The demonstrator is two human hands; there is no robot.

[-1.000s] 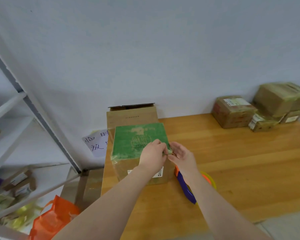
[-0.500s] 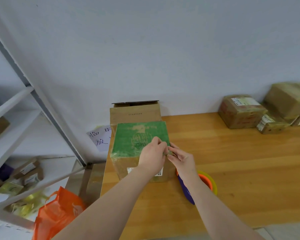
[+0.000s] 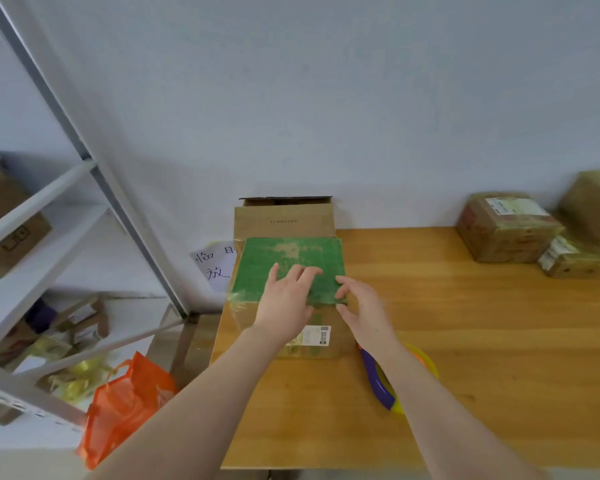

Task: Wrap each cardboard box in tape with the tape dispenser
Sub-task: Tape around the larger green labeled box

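A cardboard box with a green top [image 3: 291, 258] stands at the table's left end, tape glinting on its near side. My left hand [image 3: 288, 299] lies flat on the green top, fingers spread and straight. My right hand [image 3: 364, 310] hovers at the box's near right corner with fingers loosely bent, fingertips touching the top's edge, holding nothing. The tape dispenser [image 3: 378, 379], purple-handled with an orange and yellow roll, lies on the table under my right forearm, partly hidden.
An open cardboard box [image 3: 284, 216] stands behind the green one against the wall. Several taped parcels [image 3: 510, 230] are stacked at the far right of the wooden table [image 3: 482, 323]. A metal shelf rack [image 3: 49, 237] and an orange bag [image 3: 125, 400] are at left.
Both hands let go of the pinch at the box's right top edge. My left hand slid onto the green top and flattened; my right hand opened and drew slightly back.
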